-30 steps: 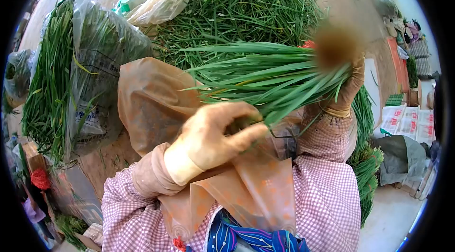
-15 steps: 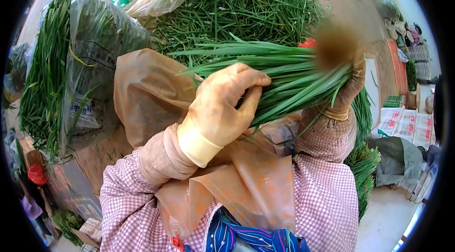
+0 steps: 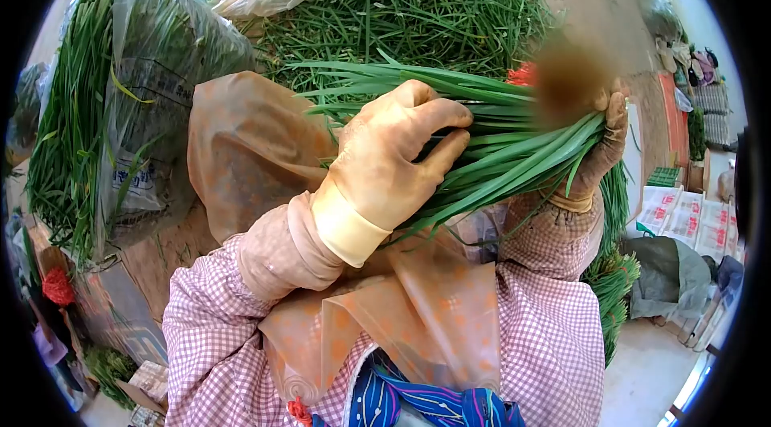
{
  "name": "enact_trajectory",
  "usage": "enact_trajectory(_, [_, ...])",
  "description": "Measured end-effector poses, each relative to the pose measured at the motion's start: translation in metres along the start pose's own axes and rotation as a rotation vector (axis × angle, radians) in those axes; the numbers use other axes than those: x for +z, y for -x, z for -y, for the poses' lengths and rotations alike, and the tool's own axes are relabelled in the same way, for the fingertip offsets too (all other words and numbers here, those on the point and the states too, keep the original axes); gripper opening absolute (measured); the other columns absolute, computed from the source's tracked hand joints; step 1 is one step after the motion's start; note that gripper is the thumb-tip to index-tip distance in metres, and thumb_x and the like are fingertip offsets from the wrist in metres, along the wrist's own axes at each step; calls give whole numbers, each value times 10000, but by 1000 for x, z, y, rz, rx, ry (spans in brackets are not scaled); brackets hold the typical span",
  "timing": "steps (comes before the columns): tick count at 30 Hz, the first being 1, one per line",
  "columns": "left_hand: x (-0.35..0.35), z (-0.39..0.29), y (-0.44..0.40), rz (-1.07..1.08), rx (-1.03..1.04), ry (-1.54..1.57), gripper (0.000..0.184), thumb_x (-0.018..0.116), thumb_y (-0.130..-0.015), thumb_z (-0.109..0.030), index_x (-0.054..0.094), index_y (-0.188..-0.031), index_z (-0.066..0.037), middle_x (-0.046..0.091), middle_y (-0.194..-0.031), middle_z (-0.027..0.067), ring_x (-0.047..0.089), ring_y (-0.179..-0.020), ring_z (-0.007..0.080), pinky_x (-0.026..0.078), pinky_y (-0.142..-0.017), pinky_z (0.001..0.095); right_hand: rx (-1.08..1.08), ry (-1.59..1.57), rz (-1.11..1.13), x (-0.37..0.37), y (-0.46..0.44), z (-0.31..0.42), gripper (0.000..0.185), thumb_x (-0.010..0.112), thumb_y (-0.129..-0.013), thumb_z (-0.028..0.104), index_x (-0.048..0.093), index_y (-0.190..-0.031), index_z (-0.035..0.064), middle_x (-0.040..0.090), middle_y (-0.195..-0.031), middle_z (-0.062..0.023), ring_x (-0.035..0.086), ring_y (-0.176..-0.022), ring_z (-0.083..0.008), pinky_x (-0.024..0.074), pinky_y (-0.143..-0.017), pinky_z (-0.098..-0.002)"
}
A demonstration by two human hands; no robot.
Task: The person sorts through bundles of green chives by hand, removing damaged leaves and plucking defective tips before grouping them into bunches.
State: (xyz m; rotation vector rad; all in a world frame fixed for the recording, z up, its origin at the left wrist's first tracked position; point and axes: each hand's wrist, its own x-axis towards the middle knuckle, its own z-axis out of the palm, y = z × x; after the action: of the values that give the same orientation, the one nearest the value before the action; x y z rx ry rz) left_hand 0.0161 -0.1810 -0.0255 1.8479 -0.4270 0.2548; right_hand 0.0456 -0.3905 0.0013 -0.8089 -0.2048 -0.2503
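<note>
A loose bunch of chives (image 3: 514, 156), long flat green leaves, lies across my front with its tips fanned to the left. My right hand (image 3: 608, 138), in a soiled glove, grips the bunch at its right end; a brown blur covers part of that end. From the left, my left hand (image 3: 393, 142), in a pale cream rubber glove, reaches over the middle of the leaves. Its thumb and forefinger are drawn together on some leaves, and the other fingers are hidden behind.
Beyond my hands spreads a big heap of loose green leaves (image 3: 409, 10). At left stands a clear plastic bag (image 3: 173, 66) packed with greens. A brown plastic apron (image 3: 249, 146) covers my lap. More greens (image 3: 610, 298) lie at my right side, near a grey-green cloth (image 3: 666, 274).
My left hand has slid right and slightly up along the chives, toward my right hand. My right hand keeps its hold at the bunch's right end.
</note>
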Motion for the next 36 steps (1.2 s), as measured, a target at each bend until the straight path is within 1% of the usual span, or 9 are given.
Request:
enact_trajectory(9, [9,5,-7,-12,88,-108,201,738,-717,-9,671,-905,-36,620,-836,97,618,-771,268,503,-681,346,59,7,-104,3,5,-7,106,568,-955,196,514,-1020,133,506,-794,15,504,-809,-167,427,-869,-383])
enact_trajectory(12, [10,5,-7,-6,114,-141,191,741,-705,-3,670,-878,-42,617,-827,92,613,-771,275,496,-677,357,-3,76,-71,7,7,-10,114,585,-938,180,518,-1015,130,504,-793,14,508,-805,-171,432,-853,-387])
enact_trajectory(15, [7,6,-8,-29,153,-169,195,748,-690,1,672,-863,-48,616,-819,89,612,-772,277,491,-676,358,3,155,-174,9,7,-10,137,619,-895,140,522,-985,103,525,-801,-16,521,-792,-195,443,-830,-397])
enact_trajectory(22, [-15,-6,-15,-62,278,-344,203,730,-669,10,653,-844,-56,641,-857,108,620,-787,289,482,-700,365,-138,354,-53,13,7,-13,140,645,-860,74,559,-969,55,562,-768,-70,567,-739,-222,496,-770,-439])
enact_trajectory(24, [-19,-9,-16,35,125,-205,126,679,-716,16,637,-820,-42,635,-834,94,617,-771,245,473,-695,320,-127,356,-41,11,6,-14,143,650,-851,39,564,-965,52,578,-767,-83,587,-728,-226,522,-759,-443])
enact_trajectory(26, [-26,-17,-20,275,-539,273,62,628,-829,-58,590,-847,-13,632,-873,40,568,-784,97,452,-703,239,-127,355,-37,13,9,-16,128,644,-856,26,568,-956,50,581,-766,-85,596,-729,-223,535,-752,-439])
enact_trajectory(29, [-27,-6,-22,324,-468,487,71,617,-843,-63,572,-879,-22,635,-964,78,569,-780,82,457,-712,227,-114,325,8,9,8,-19,119,651,-853,12,576,-938,48,584,-795,-76,604,-736,-213,542,-754,-441])
enact_trajectory(31, [-23,-9,-21,287,-396,838,48,587,-859,-64,551,-882,-41,632,-1029,123,580,-755,91,453,-699,216,-61,248,-18,8,10,-24,113,660,-843,-5,579,-906,43,580,-852,-62,621,-760,-205,551,-743,-429])
enact_trajectory(36, [-17,-3,-34,395,-503,1075,99,556,-925,-154,514,-926,-65,643,-992,153,597,-712,132,460,-621,222,7,345,-19,14,14,-30,118,659,-838,-23,580,-900,39,581,-870,-53,634,-776,-197,556,-713,-380])
